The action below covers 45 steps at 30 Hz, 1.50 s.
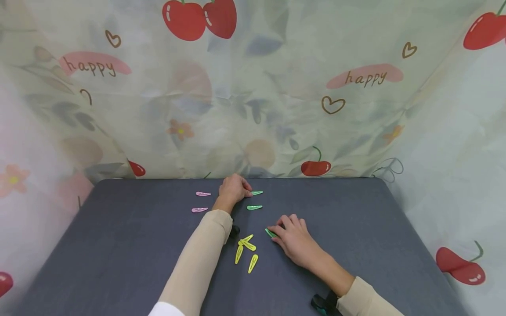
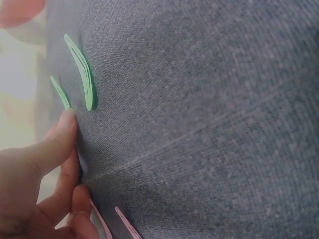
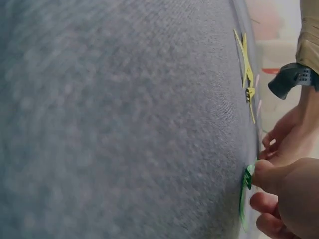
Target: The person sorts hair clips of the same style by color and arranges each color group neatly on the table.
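Observation:
Near the table's far edge, my left hand [image 1: 234, 189] pinches the rounded end of a light green hair clip [image 1: 257, 193] between thumb and fingers. A second light green hair clip [image 1: 254, 207] lies just in front of it, also seen in the left wrist view as a green snap clip [image 2: 81, 72]. My right hand [image 1: 297, 240] holds a darker green hair clip [image 1: 270, 233] between thumb and forefinger, close to the tabletop. The right wrist view shows green clip parts [image 3: 243, 199] beside the right fingertips; how many pieces is unclear.
Several yellow hair clips [image 1: 253, 263] lie between the forearms, some overlapping. Two pink hair clips [image 1: 200, 210] rest left of the left hand. The dark grey table [image 1: 118, 254] meets a printed curtain [image 1: 237, 109] at its far edge.

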Each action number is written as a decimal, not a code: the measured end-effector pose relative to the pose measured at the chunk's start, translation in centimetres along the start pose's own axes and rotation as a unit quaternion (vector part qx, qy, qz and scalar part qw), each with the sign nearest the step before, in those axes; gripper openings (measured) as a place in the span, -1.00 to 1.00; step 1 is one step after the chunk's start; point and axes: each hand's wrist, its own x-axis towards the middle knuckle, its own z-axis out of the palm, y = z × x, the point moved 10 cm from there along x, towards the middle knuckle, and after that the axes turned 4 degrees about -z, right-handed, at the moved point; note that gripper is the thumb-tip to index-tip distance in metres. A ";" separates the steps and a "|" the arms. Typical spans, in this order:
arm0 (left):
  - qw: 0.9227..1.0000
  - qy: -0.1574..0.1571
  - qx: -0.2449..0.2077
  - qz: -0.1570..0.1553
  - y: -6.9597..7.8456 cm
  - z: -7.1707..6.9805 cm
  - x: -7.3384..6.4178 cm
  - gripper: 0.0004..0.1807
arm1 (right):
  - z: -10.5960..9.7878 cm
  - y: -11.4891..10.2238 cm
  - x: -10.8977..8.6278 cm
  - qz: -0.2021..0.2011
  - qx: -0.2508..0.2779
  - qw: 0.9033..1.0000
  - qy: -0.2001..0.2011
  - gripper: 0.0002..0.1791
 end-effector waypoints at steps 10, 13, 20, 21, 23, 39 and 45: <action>1.000 0.002 0.002 -0.004 -0.2 0.2 0.0 -0.90 | 0.2 -0.1 0.5 0.003 0.044 0.999 0.007 -0.73; 1.000 0.002 0.002 -0.006 -0.2 0.2 0.0 -0.90 | 0.4 0.0 0.6 0.010 0.058 0.998 -0.003 -0.74; 1.000 0.002 0.001 -0.007 0.0 0.1 0.0 -0.91 | 0.1 0.5 1.0 0.037 0.108 0.993 -0.004 -0.90; 1.000 0.003 0.001 -0.006 0.0 0.1 0.0 -0.92 | 0.2 0.6 1.0 0.042 0.115 0.992 -0.008 -0.91; 1.000 0.004 0.001 -0.004 0.1 0.1 0.0 -0.92 | 0.4 0.8 1.2 0.054 0.126 0.990 -0.018 -0.91; 1.000 0.009 0.017 -0.002 -0.2 0.1 0.2 -0.89 | 0.8 0.0 2.3 0.006 0.183 0.982 -0.041 -0.73; 1.000 0.011 0.017 0.004 -0.1 0.1 0.2 -0.89 | -0.3 1.5 2.4 0.049 0.233 0.971 -0.012 -0.91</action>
